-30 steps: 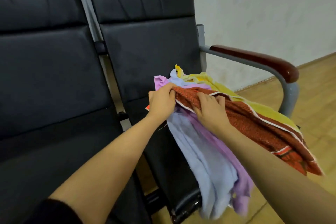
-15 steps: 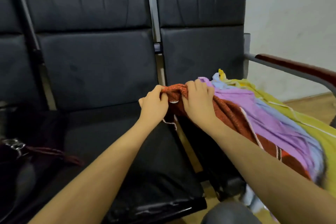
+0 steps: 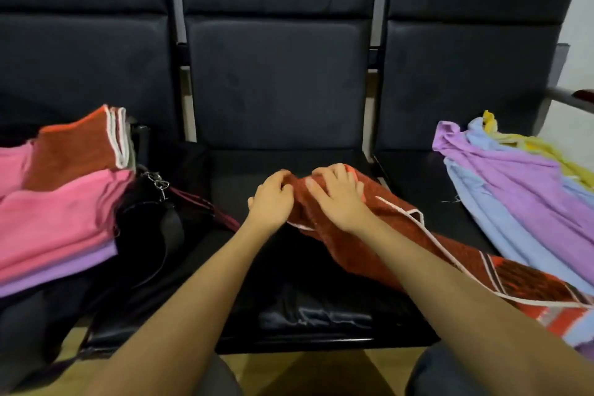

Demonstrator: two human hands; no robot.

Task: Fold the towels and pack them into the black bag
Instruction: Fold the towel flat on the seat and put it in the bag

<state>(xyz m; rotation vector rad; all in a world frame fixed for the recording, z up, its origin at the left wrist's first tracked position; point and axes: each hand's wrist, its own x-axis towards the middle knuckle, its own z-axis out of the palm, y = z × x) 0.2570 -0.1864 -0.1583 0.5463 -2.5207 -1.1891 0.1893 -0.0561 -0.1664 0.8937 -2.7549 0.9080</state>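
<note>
I have both hands on the rust-red towel (image 3: pixel 360 244), which lies across the middle seat (image 3: pixel 279 167) of a row of black padded chairs. My left hand (image 3: pixel 271 199) has its fingers curled round the towel's near corner, bunching the cloth, and my right hand (image 3: pixel 340 199) sits just beside it with fingers bent and spread over the top of the same end, pressing into the fabric; the two hands almost touch. From there the towel trails away to my right, its white-piped edge and striped orange end hanging off the front of the right-hand seat (image 3: pixel 427 190). On that seat lies the unfolded heap: a purple towel (image 3: pixel 520 183) on top of a light blue towel (image 3: pixel 482 209), with a yellow towel (image 3: pixel 514 138) showing at the back (it is mostly covered by the others). On the left seat the black bag (image 3: pixel 151 222) slumps with its metal clasp (image 3: pixel 157 183) and a dark red strap (image 3: pixel 199 202) lying toward the middle seat. Resting on and beside the bag is a folded stack (image 3: pixel 54 222): pink layers above a purple one, with another rust-red folded piece (image 3: pixel 77 148), white-edged, on top at the back. I cannot tell whether the stack sits inside the bag or merely on it.
</note>
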